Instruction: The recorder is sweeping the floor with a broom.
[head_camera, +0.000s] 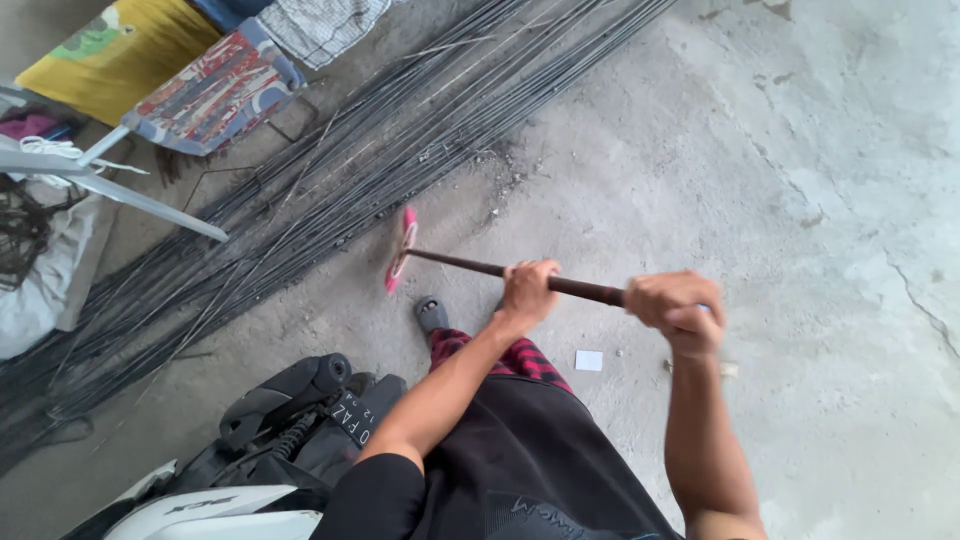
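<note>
Grey concrete floor (800, 200) lies underfoot, steel rods (330, 190) bundled alongside. Both hands' fingers wrap a dark broom handle (470, 265) running crosswise: left hand (527, 290) nearer the pink broom head (401, 250) by the rods, right hand (678, 310) at the far end.

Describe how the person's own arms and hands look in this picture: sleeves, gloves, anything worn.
Both hands, the left hand and the right hand, are bare, without gloves. The forearms are bare too. A short black sleeve covers the left upper arm. No watch or ring shows.
</note>
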